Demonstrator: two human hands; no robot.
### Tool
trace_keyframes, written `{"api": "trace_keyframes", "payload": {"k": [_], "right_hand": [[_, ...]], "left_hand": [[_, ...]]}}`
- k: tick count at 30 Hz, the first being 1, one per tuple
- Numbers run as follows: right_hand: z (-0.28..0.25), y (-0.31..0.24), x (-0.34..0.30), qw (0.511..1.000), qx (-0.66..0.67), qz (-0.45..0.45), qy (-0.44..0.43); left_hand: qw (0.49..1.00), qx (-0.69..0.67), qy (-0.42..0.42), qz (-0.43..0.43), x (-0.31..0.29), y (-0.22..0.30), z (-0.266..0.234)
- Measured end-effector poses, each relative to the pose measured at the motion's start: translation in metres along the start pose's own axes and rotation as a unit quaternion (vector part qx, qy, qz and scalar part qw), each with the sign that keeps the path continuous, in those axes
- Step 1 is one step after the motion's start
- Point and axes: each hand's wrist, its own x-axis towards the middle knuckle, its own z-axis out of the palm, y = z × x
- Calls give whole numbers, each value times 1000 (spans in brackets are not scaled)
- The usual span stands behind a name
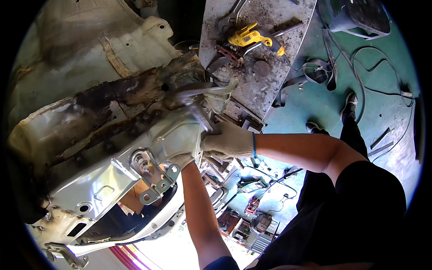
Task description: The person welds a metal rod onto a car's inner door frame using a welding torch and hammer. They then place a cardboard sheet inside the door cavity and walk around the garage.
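A large bare-metal car body section point(166, 135) fills the left side, with rusty, scorched edges along a seam. My right hand point(227, 139), in a knitted work glove, is closed around the handle of a blurred metal hammer point(202, 118). The hammer's head end lies over the rusty seam near the panel's corner. My left hand point(182, 159), gloved too, rests against the panel's lower edge below the right hand; its fingers are hidden by the metal. Just left of it, a bracket with round holes point(160, 184) sticks out from the panel.
A dirty metal worktable point(270, 63) stands beyond, bearing a yellow-and-black power tool point(252, 37) and an adjustable wrench point(231, 18). Cables point(360, 67) and straps point(332, 67) lie across the green floor. A grey plastic stool point(360, 20) is at the upper right. Toolboxes point(258, 225) sit low down.
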Motion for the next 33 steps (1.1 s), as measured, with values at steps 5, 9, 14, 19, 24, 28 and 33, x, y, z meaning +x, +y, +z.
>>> {"api": "trace_keyframes", "payload": {"k": [5, 9, 14, 19, 24, 28, 33], "right_hand": [[8, -6, -1, 995, -30, -64, 75], [6, -10, 0, 997, 10, -46, 61], [2, -17, -5, 998, 42, -34, 38], [6, -30, -13, 991, 72, -73, 85], [-12, -4, -7, 995, 13, 2, 94], [-19, 20, -37, 994, 44, 27, 97], [-12, 57, -23, 994, 44, -26, 97]], "left_hand": [[1000, 5, 2, -1, 1, 0, 0], [1000, 0, 7, -3, 0, 0, 2], [1000, 1, 12, -2, 5, 4, 3], [1000, 6, 19, -1, 6, 5, 2], [1000, 10, 26, -1, 7, 3, 1], [999, 19, 37, -2, 9, 4, -1], [998, 32, 50, 2, 11, 4, -4]]}}
